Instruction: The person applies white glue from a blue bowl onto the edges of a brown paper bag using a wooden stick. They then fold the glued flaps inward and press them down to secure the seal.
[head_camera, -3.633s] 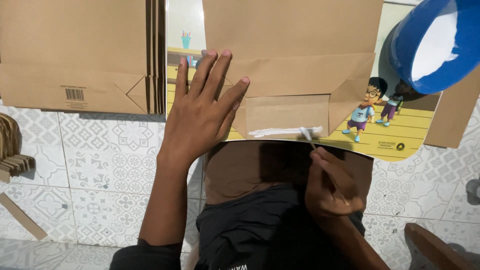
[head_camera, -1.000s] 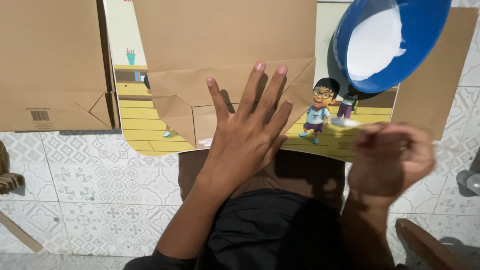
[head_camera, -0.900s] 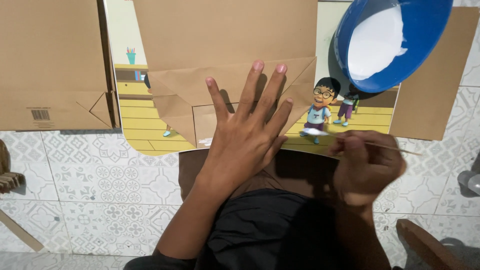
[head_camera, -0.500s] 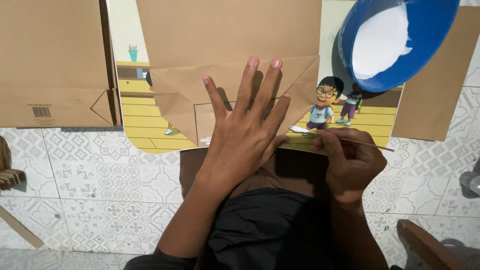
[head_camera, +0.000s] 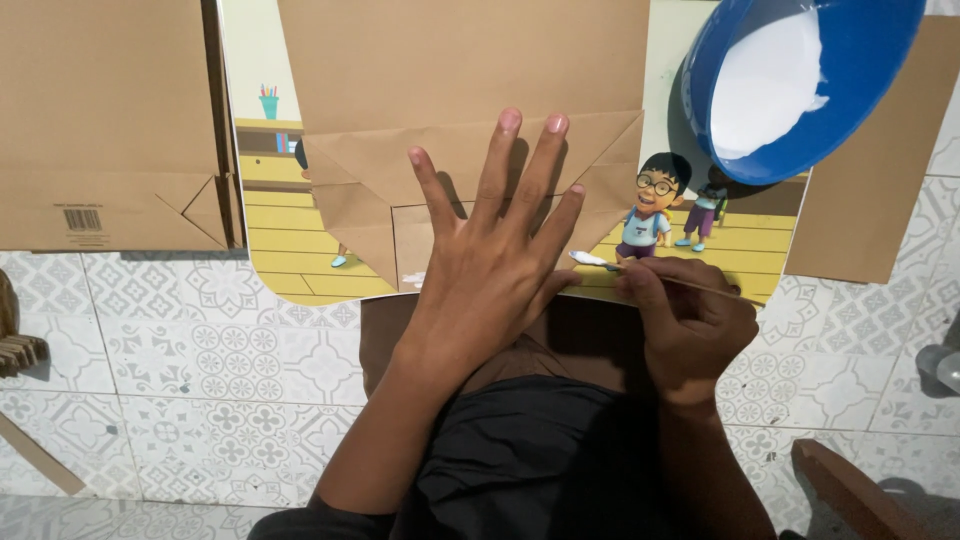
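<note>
My left hand (head_camera: 500, 260) lies flat with spread fingers on the folded bottom flaps of a brown paper bag (head_camera: 460, 90). My right hand (head_camera: 690, 320) grips a thin wooden stick (head_camera: 690, 285) whose tip carries white glue (head_camera: 588, 259) and touches the bag's right flap edge. The bag rests on a yellow cartoon-printed board (head_camera: 300, 260). A blue bowl (head_camera: 860, 60) with white glue in it stands at the upper right.
A finished brown paper bag (head_camera: 100, 120) lies at the upper left, another brown sheet (head_camera: 880, 200) at the right. The floor has patterned white tiles (head_camera: 200, 370). Wooden pieces (head_camera: 20, 350) sit at the left edge, and a wooden piece (head_camera: 850, 490) at the lower right.
My right hand came down from beside the bowl and brought the glue-tipped stick leftward to the bag's flap. My left hand stayed pressed on the bag.
</note>
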